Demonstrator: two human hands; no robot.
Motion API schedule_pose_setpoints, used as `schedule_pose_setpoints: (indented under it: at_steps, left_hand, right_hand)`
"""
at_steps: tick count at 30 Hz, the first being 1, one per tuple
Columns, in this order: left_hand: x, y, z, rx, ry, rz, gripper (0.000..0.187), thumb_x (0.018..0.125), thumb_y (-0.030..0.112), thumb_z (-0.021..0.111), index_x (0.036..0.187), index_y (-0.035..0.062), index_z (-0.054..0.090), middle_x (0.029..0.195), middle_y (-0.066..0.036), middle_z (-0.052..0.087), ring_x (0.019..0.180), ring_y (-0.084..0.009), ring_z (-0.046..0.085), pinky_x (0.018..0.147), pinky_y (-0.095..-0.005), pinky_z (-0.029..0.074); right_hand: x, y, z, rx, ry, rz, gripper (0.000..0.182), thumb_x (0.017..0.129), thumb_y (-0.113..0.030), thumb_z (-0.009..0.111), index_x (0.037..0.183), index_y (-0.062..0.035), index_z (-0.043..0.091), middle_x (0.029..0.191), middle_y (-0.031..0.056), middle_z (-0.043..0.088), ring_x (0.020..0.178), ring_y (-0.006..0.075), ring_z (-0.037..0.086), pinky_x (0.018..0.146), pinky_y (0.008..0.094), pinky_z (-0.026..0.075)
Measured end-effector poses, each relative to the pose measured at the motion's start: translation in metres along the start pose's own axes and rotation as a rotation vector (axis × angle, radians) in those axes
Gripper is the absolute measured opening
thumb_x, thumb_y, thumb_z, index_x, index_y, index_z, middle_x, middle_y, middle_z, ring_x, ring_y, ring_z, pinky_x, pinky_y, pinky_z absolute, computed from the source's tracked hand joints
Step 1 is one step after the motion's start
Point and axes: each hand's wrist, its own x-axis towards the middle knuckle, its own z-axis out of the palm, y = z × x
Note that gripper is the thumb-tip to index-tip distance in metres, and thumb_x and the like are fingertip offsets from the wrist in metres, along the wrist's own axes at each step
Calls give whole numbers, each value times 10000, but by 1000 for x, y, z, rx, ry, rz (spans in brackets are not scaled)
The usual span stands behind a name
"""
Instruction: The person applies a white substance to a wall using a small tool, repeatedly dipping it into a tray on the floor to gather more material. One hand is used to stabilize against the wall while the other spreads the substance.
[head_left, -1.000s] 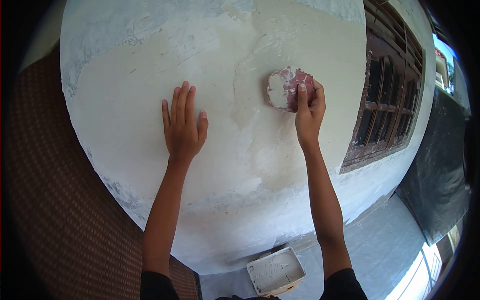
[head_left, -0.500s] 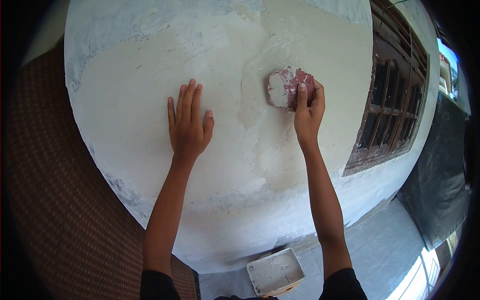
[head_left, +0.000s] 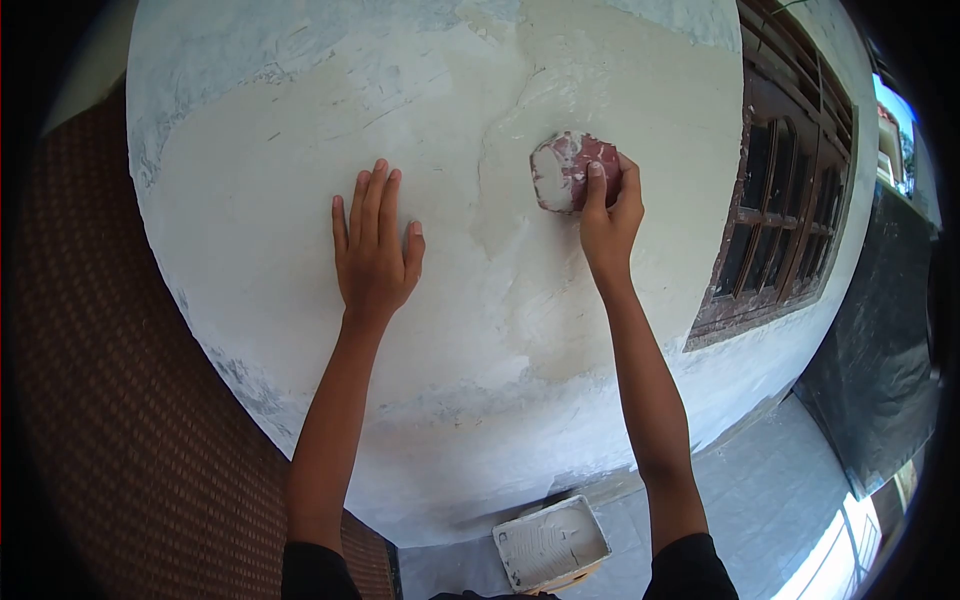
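Observation:
My left hand [head_left: 375, 245] lies against the pale wall [head_left: 430, 290], its fingers stretched upward and the thumb held out to the side. It holds nothing. My right hand [head_left: 610, 225] grips a flat, roundish reddish piece [head_left: 603, 157] smeared with white putty. The thumb presses on the near face while the other fingers wrap behind its right edge. This piece is up against the wall, right of a raised edge in the damp-looking beige putty [head_left: 495, 170]. Patches of bluish white show around the coated area.
A brown wooden window [head_left: 785, 215] is set into the wall at the right. On the grey floor [head_left: 720, 510] below stands a white tray [head_left: 505, 545] with putty in it. A brown woven panel [head_left: 130, 380] runs along the left. Dark sheeting [head_left: 870, 340] hangs at the far right.
My right hand has shifted slightly left with the reddish piece, which has tilted a little. My left hand stays nearly in place on the wall.

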Motion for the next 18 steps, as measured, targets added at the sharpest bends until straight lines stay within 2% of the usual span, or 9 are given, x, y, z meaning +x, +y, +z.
schedule_pose_setpoints:
  at_steps: [2, 4, 6, 8, 10, 12, 14, 16, 18]
  left_hand:
    - [1, 0, 1, 14, 8, 3, 583, 905, 166, 524, 1463, 65, 394, 1529, -105, 386, 1429, -302, 349, 1176, -546, 202]
    - [0, -1, 1, 9, 15, 6, 581, 906, 169, 524, 1463, 64, 395, 1529, -105, 387, 1428, -301, 351, 1176, -547, 202]
    - [1, 0, 2, -3, 19, 9, 579, 907, 171, 524, 1462, 63, 397, 1528, -104, 388, 1427, -299, 353, 1175, -548, 203]
    - [1, 0, 0, 6, 6, 4, 580, 908, 174, 528, 1461, 60, 396, 1528, -104, 387, 1426, -295, 355, 1174, -548, 204]
    - [0, 1, 0, 10, -3, 1, 578, 911, 175, 524, 1463, 62, 395, 1530, -102, 384, 1428, -293, 352, 1176, -547, 202]
    - [1, -1, -1, 23, -4, -3, 576, 914, 177, 520, 1464, 64, 393, 1533, -100, 381, 1430, -291, 349, 1177, -546, 200]
    - [0, 0, 1, 6, 14, 6, 575, 918, 177, 513, 1469, 73, 388, 1535, -94, 380, 1434, -290, 340, 1179, -545, 194]
    - [0, 0, 0, 10, 0, -4, 576, 919, 178, 510, 1472, 74, 384, 1536, -94, 378, 1435, -290, 338, 1179, -545, 193]
    - [1, -1, 0, 12, -16, -7, 576, 921, 180, 507, 1474, 75, 381, 1537, -94, 377, 1436, -290, 336, 1179, -546, 191]
  right_hand:
    - [5, -6, -8, 233, 150, 93, 280, 1005, -166, 548, 1192, 42, 536, 983, 119, 661, 832, 158, 622, 755, 277, 510]
    - [-6, -11, -8, 317, -35, 38, 264, 997, -154, 554, 1192, 23, 548, 963, 110, 649, 882, 178, 606, 817, 310, 485]
    - [-22, -17, -11, -176, -322, -251, 236, 981, -125, 552, 1186, -10, 571, 968, 114, 643, 1004, 218, 546, 941, 363, 390]
    - [-19, -3, -5, -285, -167, -243, 240, 986, -136, 556, 1187, -5, 569, 967, 107, 650, 948, 182, 576, 885, 339, 437]
    - [-1, -6, -9, 101, 102, 80, 254, 990, -150, 563, 1193, 2, 563, 965, 102, 656, 886, 155, 600, 812, 303, 475]
    - [-1, -11, -10, 118, 210, 105, 261, 994, -162, 567, 1192, 8, 561, 959, 91, 659, 830, 132, 612, 744, 265, 493]
    - [-16, -12, -7, 309, -36, 68, 249, 989, -155, 568, 1180, 5, 569, 962, 97, 654, 884, 168, 598, 820, 300, 464]
    - [-32, -18, -9, -136, -370, -181, 231, 975, -144, 573, 1168, -16, 582, 992, 122, 642, 994, 239, 543, 946, 353, 348]
    - [-25, -5, -5, -234, -242, -225, 236, 978, -154, 574, 1159, -3, 581, 986, 136, 639, 935, 222, 573, 895, 355, 409]
